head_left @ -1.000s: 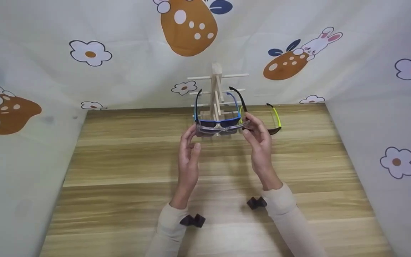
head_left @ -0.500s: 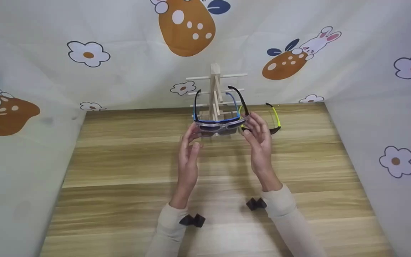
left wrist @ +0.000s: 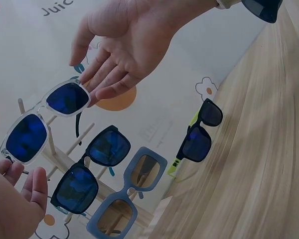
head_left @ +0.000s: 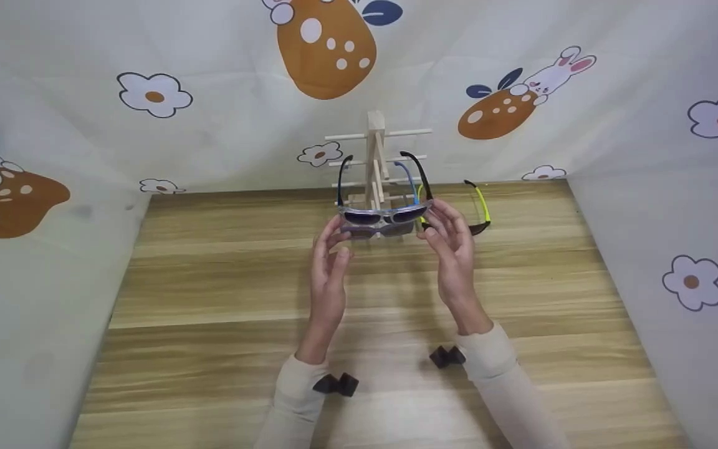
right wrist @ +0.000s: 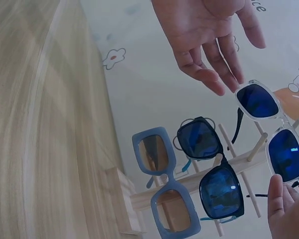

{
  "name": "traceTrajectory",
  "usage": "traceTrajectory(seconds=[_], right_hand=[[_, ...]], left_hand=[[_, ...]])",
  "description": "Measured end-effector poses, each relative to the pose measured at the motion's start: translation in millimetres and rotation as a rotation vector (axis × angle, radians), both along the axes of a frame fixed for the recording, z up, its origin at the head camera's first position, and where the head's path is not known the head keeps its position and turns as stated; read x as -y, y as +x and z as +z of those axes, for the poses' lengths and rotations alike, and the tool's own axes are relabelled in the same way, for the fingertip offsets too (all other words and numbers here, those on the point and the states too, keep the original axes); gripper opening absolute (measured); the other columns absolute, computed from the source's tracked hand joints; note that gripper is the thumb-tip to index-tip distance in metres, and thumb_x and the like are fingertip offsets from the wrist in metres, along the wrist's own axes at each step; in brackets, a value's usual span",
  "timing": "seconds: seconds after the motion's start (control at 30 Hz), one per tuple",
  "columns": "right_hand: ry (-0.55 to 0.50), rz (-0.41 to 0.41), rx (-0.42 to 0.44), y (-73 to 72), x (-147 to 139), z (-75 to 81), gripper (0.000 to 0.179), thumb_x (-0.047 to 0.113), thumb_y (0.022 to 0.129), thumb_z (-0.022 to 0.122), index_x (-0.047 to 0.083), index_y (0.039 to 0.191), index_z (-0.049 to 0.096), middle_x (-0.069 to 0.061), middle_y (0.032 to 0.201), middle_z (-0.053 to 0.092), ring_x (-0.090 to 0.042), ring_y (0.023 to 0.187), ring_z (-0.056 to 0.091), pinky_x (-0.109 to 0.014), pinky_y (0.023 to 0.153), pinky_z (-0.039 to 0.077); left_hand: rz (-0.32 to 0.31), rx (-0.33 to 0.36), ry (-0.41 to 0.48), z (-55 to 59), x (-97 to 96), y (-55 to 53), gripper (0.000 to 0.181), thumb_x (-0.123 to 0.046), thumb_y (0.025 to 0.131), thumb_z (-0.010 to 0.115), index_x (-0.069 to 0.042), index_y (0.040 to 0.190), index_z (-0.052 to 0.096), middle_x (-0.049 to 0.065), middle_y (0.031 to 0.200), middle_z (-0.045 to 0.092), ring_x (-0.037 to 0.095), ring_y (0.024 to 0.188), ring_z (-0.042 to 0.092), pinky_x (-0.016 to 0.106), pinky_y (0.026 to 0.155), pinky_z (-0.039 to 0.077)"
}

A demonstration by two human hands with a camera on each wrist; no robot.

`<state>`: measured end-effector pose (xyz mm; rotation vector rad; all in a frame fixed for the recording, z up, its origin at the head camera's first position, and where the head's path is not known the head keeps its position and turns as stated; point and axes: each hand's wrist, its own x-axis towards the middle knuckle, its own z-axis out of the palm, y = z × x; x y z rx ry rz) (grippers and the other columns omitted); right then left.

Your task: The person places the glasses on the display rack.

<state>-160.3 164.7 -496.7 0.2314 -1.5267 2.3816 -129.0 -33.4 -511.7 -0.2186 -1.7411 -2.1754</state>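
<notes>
Sunglasses with a clear frame, dark blue lenses and black temples (head_left: 385,216) are held level at the front of a wooden peg stand (head_left: 374,143), temples reaching back on either side. The left hand (head_left: 329,280) touches their left corner with extended fingertips, its thumb apart. At the right corner, the right hand (head_left: 455,262) supports the frame with long, loosely bent fingers. Below them on the stand hang dark-framed sunglasses (right wrist: 221,191) with blue temples. Lower still is a blue-grey pair with brown lenses (left wrist: 162,172).
Black and neon-yellow sunglasses (left wrist: 197,144) rest on the wood-grain table (head_left: 222,280), right of the stand. A printed cloth (head_left: 222,149) hangs close behind the stand and along both sides. Wooden pegs stick out sideways above the clear pair.
The clear sunglasses have shifted slightly back and up, and their lenses now face the head camera more. They now cover the blue-templed pair's front. Both hands have stayed nearly in place.
</notes>
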Motion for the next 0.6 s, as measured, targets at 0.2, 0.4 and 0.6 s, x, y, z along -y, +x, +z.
traceTrajectory(seconds=[0.2, 0.4, 0.6], right_hand=[[0.010, 0.028, -0.016, -1.2, -0.1, 2.8, 0.048, -0.001, 0.104, 0.063, -0.007, 0.151, 0.054, -0.008, 0.147, 0.063, -0.022, 0.133, 0.065, -0.034, 0.098, 0.060], [0.046, 0.039, -0.011, -3.5, -0.7, 4.6, 0.050, -0.003, 0.106, 0.059, -0.007, 0.155, 0.052, -0.008, 0.144, 0.066, -0.022, 0.133, 0.063, -0.035, 0.098, 0.059], [0.058, 0.030, -0.005, -5.5, -0.2, 5.2, 0.053, 0.000, 0.106, 0.062, -0.007, 0.157, 0.051, -0.008, 0.142, 0.064, -0.023, 0.131, 0.061, -0.033, 0.096, 0.058]], left_hand=[[-0.007, 0.006, -0.024, 2.0, 0.7, -2.0, 0.055, -0.017, 0.112, 0.054, 0.007, 0.161, 0.046, 0.027, 0.160, 0.046, 0.047, 0.140, 0.050, 0.036, 0.107, 0.053], [-0.012, 0.016, -0.029, 3.2, 1.4, -5.4, 0.052, -0.005, 0.111, 0.049, 0.007, 0.161, 0.047, 0.025, 0.162, 0.045, 0.046, 0.141, 0.049, 0.035, 0.108, 0.052], [-0.003, 0.019, -0.028, 1.9, 1.8, -8.4, 0.054, -0.010, 0.112, 0.053, 0.006, 0.162, 0.046, 0.031, 0.161, 0.043, 0.043, 0.139, 0.052, 0.037, 0.108, 0.054]])
